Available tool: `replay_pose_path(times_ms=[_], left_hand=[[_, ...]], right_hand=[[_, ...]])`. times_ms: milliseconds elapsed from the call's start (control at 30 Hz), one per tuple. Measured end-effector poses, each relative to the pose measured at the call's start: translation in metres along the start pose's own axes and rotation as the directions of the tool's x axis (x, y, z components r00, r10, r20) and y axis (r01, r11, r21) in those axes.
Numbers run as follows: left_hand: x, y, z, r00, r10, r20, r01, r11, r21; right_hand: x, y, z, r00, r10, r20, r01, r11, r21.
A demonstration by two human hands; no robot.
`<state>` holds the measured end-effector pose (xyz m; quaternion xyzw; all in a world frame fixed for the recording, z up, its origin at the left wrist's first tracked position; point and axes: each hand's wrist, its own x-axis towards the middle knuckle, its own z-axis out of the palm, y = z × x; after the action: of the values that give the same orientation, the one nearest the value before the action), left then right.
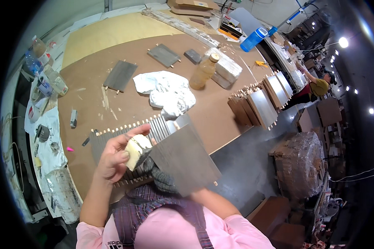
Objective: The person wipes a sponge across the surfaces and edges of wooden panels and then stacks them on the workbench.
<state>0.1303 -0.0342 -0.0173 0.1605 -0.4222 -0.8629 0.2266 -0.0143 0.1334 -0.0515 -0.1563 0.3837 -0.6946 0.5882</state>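
Note:
My left hand, bare, is closed around a pale yellow sponge block with dark stains on its side. Close beside the sponge is a flat grey wooden panel, tilted in front of me, with a short dowel at its lower corner. My right hand, in a dark grey knit glove, grips the panel's near left edge; the panel hides part of that hand and forearm. Beneath both hands stretches a row of grey panels standing on edge, dowel pegs along their tops. A crumpled white cloth lies beyond them.
On the brown tabletop lie two grey doweled panels. A bottle of amber liquid stands by a whitish block. Stacked doweled panels occupy the right edge. Bottles line the left. A person works far right.

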Motion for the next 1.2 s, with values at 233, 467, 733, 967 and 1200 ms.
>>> replay_pose_path(times_ms=[233, 467, 733, 967, 1200], left_hand=[[0.001, 0.004, 0.004, 0.999, 0.019, 0.040, -0.016, 0.998, -0.067], [0.000, 0.006, 0.029, 0.772, 0.619, 0.143, -0.446, 0.368, 0.816], [0.000, 0.003, 0.056, 0.653, 0.627, 0.426, -0.549, 0.005, 0.836], [0.020, 0.015, 0.042, 0.589, 0.725, 0.357, -0.447, -0.075, 0.891], [0.010, 0.016, 0.055, 0.619, 0.662, 0.422, -0.490, -0.094, 0.867]], right_hand=[[-0.010, 0.004, -0.001, 1.000, 0.004, -0.009, -0.005, 0.989, -0.145], [-0.014, 0.001, -0.004, 1.000, 0.003, -0.024, -0.008, 0.978, -0.208], [-0.018, 0.000, -0.004, 1.000, 0.005, -0.030, -0.012, 0.969, -0.246], [-0.020, -0.001, -0.008, 1.000, 0.005, -0.026, -0.012, 0.963, -0.270], [-0.019, 0.001, -0.009, 1.000, 0.008, -0.016, -0.013, 0.959, -0.283]])
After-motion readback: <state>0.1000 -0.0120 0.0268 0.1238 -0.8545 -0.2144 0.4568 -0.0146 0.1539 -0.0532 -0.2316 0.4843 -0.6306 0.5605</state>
